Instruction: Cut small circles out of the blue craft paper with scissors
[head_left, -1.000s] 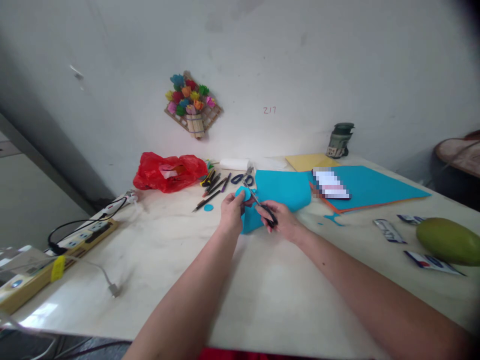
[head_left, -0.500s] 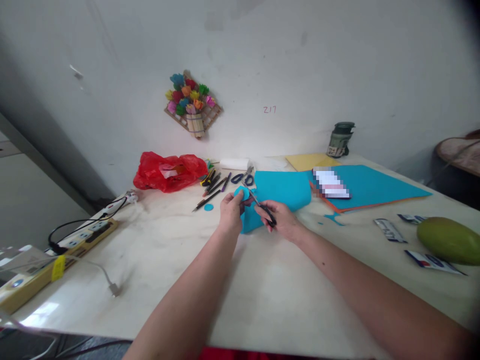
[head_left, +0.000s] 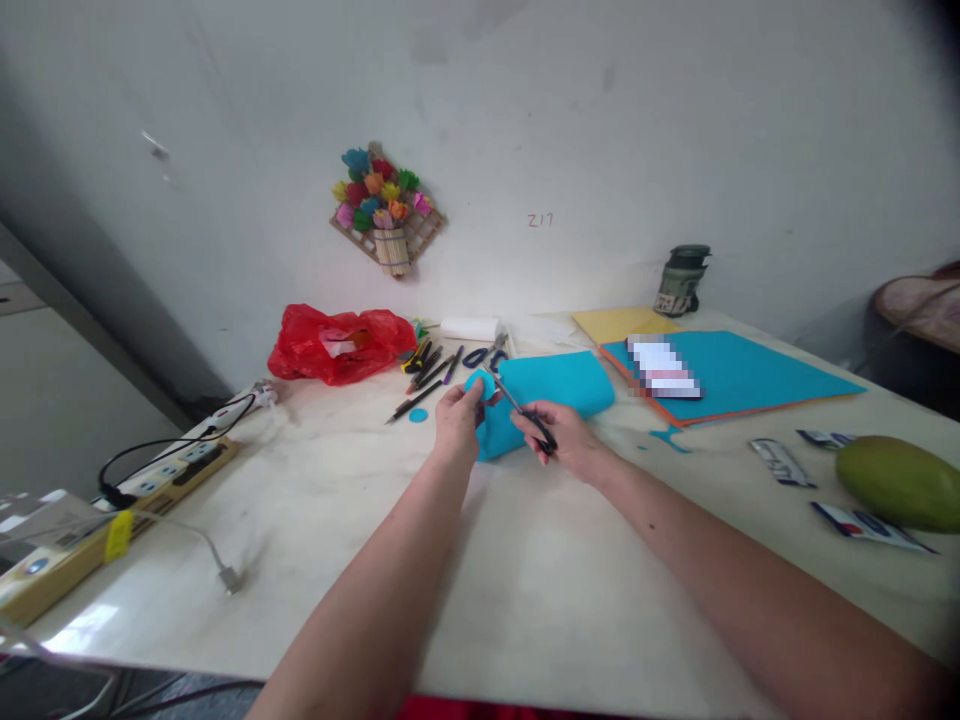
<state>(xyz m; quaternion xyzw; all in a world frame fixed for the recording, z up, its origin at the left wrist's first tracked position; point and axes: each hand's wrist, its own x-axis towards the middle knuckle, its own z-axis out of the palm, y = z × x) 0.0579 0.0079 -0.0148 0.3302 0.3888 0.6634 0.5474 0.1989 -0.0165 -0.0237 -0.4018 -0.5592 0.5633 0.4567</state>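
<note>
Left of the phone [head_left: 664, 367], we see the blue paper [head_left: 559, 383], rounded end pinched in the left hand [head_left: 456, 422]; the right hand [head_left: 568, 437] grips scissors [head_left: 539, 429]. Blades sit near the left fingers, so a slip could nick skin. Floppy paper might twist, spoiling the edge. Can't tell if the rounded bit is attached.

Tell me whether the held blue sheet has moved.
Yes. The blue sheet has shifted toward the person, baring the left corner of the flat paper stack.
</note>
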